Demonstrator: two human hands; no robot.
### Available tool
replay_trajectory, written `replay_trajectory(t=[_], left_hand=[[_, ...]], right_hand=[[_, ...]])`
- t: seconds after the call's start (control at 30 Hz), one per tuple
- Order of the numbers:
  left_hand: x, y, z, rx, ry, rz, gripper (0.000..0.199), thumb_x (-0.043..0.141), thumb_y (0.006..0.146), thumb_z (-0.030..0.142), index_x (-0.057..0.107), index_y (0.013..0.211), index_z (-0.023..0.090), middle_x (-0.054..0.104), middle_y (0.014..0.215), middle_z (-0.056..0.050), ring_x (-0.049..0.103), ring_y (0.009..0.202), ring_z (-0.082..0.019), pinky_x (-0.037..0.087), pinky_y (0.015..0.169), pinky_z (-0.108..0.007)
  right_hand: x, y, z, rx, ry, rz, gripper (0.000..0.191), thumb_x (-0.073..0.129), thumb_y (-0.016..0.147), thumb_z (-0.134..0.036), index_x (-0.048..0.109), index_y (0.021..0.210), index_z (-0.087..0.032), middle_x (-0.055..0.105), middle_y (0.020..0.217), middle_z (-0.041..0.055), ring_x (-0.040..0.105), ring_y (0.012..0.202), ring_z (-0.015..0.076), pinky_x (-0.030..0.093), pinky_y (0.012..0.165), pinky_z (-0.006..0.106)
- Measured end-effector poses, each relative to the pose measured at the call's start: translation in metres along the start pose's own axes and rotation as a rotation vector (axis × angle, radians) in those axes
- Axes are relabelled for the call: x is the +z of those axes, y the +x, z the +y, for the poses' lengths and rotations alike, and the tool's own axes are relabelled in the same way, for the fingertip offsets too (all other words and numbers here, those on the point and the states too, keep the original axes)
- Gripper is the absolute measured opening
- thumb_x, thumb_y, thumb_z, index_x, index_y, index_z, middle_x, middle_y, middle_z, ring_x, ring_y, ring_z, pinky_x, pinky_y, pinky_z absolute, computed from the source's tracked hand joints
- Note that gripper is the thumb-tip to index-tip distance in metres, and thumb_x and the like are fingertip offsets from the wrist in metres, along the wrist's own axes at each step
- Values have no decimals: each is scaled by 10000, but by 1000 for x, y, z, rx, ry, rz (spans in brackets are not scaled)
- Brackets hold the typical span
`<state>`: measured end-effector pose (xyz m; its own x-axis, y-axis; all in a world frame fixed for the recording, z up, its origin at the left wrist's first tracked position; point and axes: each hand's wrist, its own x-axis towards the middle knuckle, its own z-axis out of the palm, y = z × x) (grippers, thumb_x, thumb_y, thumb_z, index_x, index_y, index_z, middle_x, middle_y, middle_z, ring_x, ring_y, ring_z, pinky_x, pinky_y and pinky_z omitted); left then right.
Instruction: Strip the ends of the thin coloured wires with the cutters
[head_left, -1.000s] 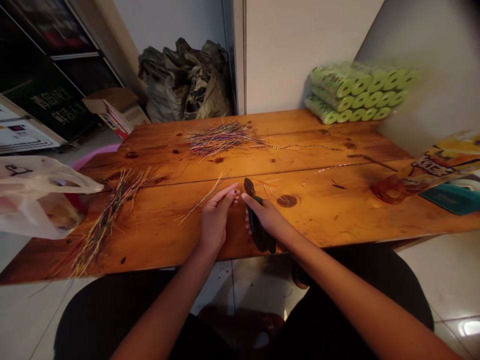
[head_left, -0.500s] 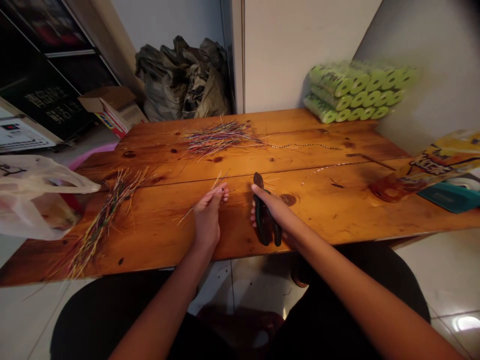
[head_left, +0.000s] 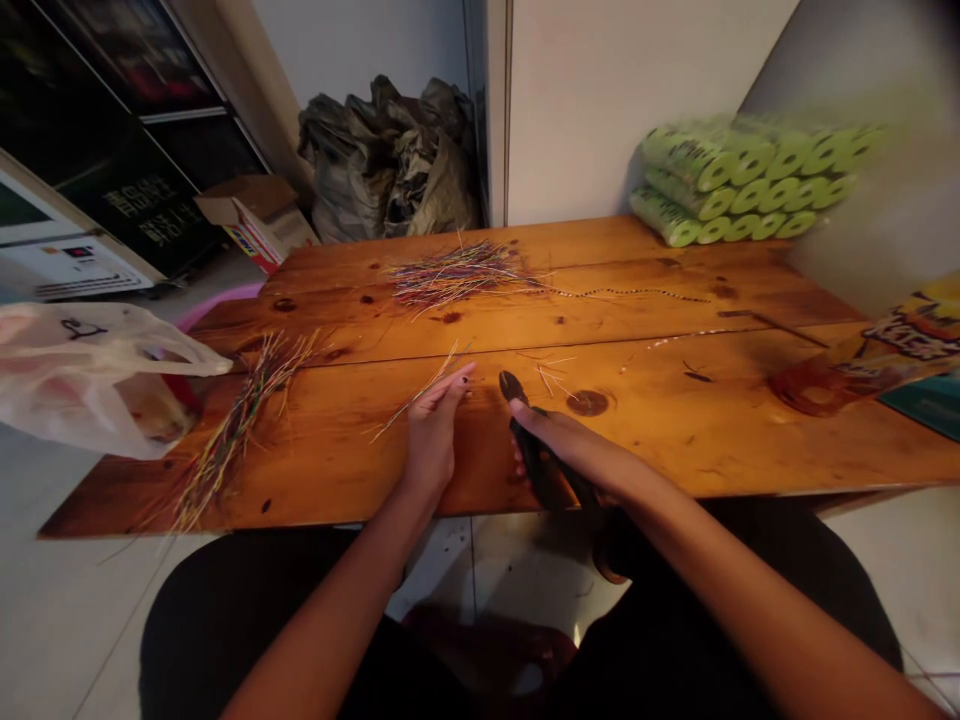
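Seen from the head-worn camera, looking down over a dark-clothed lap (head_left: 247,610), both forearms reach onto a wide plank table (head_left: 675,440) of glossy orange-brown wood, marked with dark knots. At the lower middle of the frame, the left hand (head_left: 436,432) has its fingers pressed together, and its fingertips (head_left: 457,378) appear to pinch a thin bunch of coloured wires (head_left: 412,408), which slant across the table beneath them. Just beside it, the right hand (head_left: 574,450) wraps the black handles of a pair of pliers (head_left: 538,465), with the fingers curled around them and the pliers' dark tip (head_left: 511,385) pointing up the table.

Short wire clippings (head_left: 553,378) lie just past the pliers. A large tangled wire pile (head_left: 454,275) sits at upper center, with a beaded strand (head_left: 630,293) running right from it. A second long wire bundle (head_left: 240,430) lies at the left.

A white plastic bag (head_left: 97,375) overhangs the left edge, above a pink rim (head_left: 217,307). Beyond the table at upper center are bulging grey sacks (head_left: 390,165) and a cardboard box (head_left: 259,220). Green-wrapped rolls (head_left: 739,180) are stacked at upper right, and a bright printed packet (head_left: 919,335) lies at the right edge. White tile (head_left: 525,570) shows below.
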<state>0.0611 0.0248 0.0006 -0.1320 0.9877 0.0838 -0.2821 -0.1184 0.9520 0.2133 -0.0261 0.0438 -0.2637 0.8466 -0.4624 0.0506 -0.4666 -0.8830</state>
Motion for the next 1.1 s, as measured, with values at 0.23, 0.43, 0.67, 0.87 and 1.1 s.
replay_trajectory(t=[0.23,0.43,0.67,0.87,1.1], left_hand=[[0,-3,2,52,47,-134,179,646,755,322,726,903,261,681,1046,-18,584,984,-142,405,937,-293],[1,-2,3,51,54,-175,171,621,777,318,727,901,267,668,1045,-19,563,1014,-148,397,943,-297],[0,-5,3,126,172,-187,215,600,797,308,706,983,295,642,988,6,559,951,-123,404,877,-242],[0,-4,2,183,236,-161,247,584,815,323,679,1042,305,637,1036,6,557,988,-127,399,921,-256],[2,-7,5,118,218,-140,235,558,825,359,705,973,250,691,1075,-28,591,1068,-178,390,1005,-363]], right_hand=[[6,7,8,-136,-203,-3,569,442,756,-732,547,702,-175,580,617,38,581,552,144,470,543,277],[8,13,12,-147,-206,26,570,432,768,-725,551,690,-173,587,612,44,579,525,140,462,513,272],[11,15,12,-143,-163,85,555,456,759,-715,524,649,-175,563,544,20,566,460,127,450,451,250],[15,17,10,-141,-92,102,494,473,792,-655,501,653,-182,538,539,-3,547,435,117,456,434,248],[13,17,12,-94,-53,125,485,484,794,-643,502,656,-178,536,541,-1,545,439,117,480,443,256]])
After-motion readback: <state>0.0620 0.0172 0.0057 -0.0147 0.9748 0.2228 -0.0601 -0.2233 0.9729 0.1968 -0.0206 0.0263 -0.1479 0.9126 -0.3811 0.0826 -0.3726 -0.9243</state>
